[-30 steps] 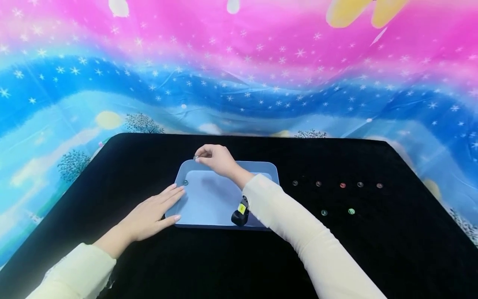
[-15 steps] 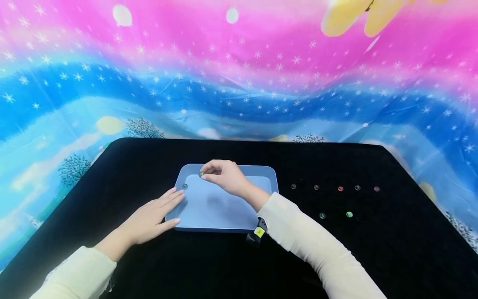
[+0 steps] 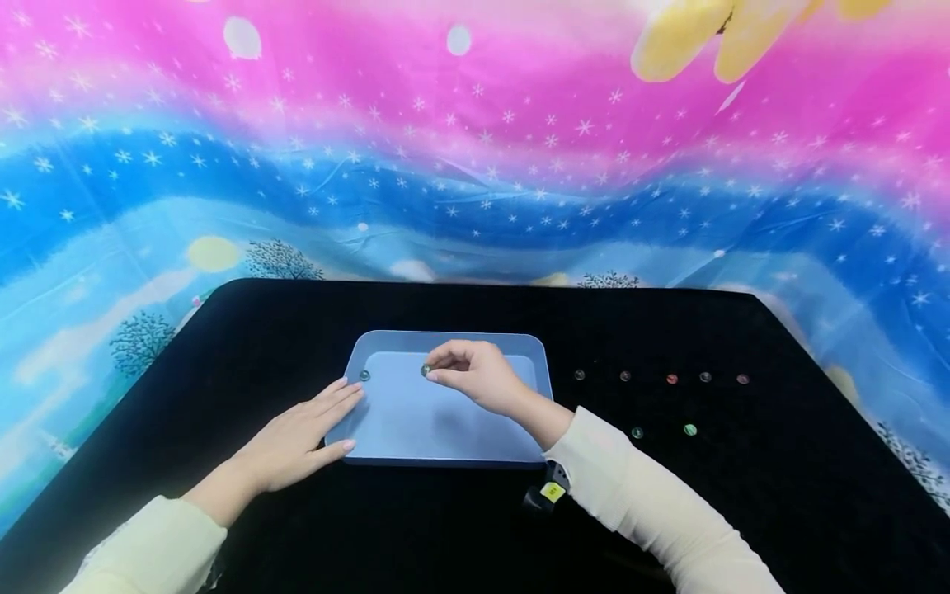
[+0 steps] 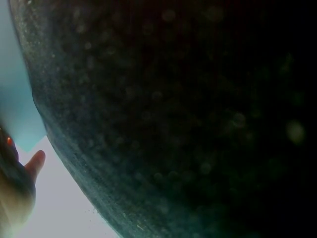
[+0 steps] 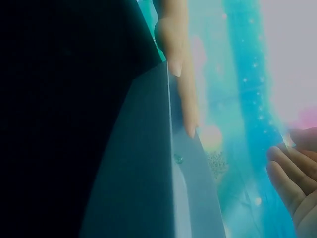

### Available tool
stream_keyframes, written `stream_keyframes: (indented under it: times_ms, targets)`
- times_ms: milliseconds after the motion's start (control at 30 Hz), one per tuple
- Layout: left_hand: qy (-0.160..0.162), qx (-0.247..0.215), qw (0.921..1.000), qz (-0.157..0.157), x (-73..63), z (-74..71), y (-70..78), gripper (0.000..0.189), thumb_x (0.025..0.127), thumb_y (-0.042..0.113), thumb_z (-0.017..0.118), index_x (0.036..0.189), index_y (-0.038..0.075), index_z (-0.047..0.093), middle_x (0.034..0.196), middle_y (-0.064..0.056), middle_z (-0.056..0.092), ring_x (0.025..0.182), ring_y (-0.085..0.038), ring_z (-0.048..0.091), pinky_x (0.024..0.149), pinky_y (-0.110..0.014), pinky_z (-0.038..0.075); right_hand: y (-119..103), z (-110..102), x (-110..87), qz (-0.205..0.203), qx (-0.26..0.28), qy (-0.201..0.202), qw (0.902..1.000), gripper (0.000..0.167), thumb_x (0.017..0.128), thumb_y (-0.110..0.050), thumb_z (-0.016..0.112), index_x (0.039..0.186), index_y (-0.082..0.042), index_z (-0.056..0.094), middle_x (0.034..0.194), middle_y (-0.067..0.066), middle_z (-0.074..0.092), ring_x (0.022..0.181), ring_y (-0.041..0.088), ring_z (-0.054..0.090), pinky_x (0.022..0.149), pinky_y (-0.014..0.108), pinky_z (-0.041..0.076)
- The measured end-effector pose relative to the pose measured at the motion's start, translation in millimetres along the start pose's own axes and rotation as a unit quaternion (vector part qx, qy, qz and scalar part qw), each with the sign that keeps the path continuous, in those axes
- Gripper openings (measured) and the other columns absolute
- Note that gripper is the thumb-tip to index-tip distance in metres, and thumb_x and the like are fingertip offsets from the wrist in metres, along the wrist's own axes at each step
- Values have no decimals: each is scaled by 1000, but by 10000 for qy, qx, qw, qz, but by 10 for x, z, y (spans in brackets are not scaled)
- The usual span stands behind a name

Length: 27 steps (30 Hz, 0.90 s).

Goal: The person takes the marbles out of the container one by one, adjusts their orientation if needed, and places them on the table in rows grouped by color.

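Note:
A shallow blue-grey tray (image 3: pixel 401 429) stands on a black cloth. Over its left rim lies my left hand (image 3: pixel 297 441), fingers straight and touching the tray. Between thumb and fingertips, my right hand (image 3: pixel 478 375) pinches a small round glass piece (image 3: pixel 425 371) above the tray. A second glass piece (image 3: pixel 364 375), dark greenish, lies inside near the back left corner. In the right wrist view the tray wall (image 5: pixel 133 163), my left fingers (image 5: pixel 188 109) and the glass piece in the tray (image 5: pixel 178 158) show. Mostly dark surface fills the left wrist view, part of a hand (image 4: pixel 17 188) at its edge.
Several small round pieces lie on the black cloth (image 3: pixel 445 528) right of the tray, among them a red one (image 3: pixel 671 379) in the back row and a green one (image 3: pixel 690 430) nearer. A patterned curtain (image 3: pixel 445 165) hangs behind the table.
My right hand has moved rightward and nearer, from the tray's back left rim to over its middle, still pinching the glass piece. My left hand has stayed on the left rim.

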<state>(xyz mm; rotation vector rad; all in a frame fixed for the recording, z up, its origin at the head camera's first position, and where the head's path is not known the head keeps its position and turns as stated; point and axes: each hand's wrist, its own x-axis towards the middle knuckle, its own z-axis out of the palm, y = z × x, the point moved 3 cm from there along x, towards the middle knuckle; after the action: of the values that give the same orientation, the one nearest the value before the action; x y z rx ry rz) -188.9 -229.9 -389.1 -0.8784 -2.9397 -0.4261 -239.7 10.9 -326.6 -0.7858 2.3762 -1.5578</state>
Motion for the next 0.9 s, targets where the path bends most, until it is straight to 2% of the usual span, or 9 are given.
stream_keyframes:
  times_ms: [133, 367, 667, 800, 900]
  targets:
    - [-12, 35, 10000, 41, -7, 2, 4, 62, 85, 47, 44, 135, 13, 30, 141, -1, 23, 129, -20, 14, 95, -45, 27, 26, -72, -110, 195, 123, 72, 9997, 16, 81, -15, 60, 95, -7, 63, 87, 2, 62, 83, 21, 59, 70, 26, 48]
    - [73, 61, 9999, 101, -5, -3, 4, 62, 85, 47, 44, 135, 12, 31, 140, -3, 25, 128, -20, 15, 94, -46, 28, -162, -196, -327, 309, 191, 155, 9992, 18, 82, -7, 57, 97, 2, 60, 88, 8, 62, 81, 15, 59, 72, 28, 47]
    - [40, 78, 9999, 142, 16, -9, 8, 61, 86, 45, 45, 135, 11, 30, 140, -5, 24, 128, -23, 15, 94, -47, 28, 112, -278, -406, 331, 579, 120, 9977, 22, 81, -13, 60, 99, -1, 60, 90, 7, 62, 85, 23, 59, 73, 28, 47]
    - [-11, 108, 9999, 112, 10, -9, 9, 61, 86, 45, 45, 135, 11, 30, 140, -5, 24, 129, -22, 14, 94, -47, 27, 137, -328, -478, 261, 607, 188, 9976, 27, 81, -16, 61, 101, 2, 59, 91, 8, 62, 87, 28, 57, 73, 29, 47]
    - [1, 114, 9999, 110, 9, -15, 10, 61, 86, 45, 45, 135, 11, 30, 140, -5, 24, 129, -22, 14, 94, -48, 27, 137, -371, -540, 312, 578, 267, 9975, 29, 81, -17, 61, 102, 2, 59, 92, 8, 61, 88, 27, 58, 74, 29, 47]
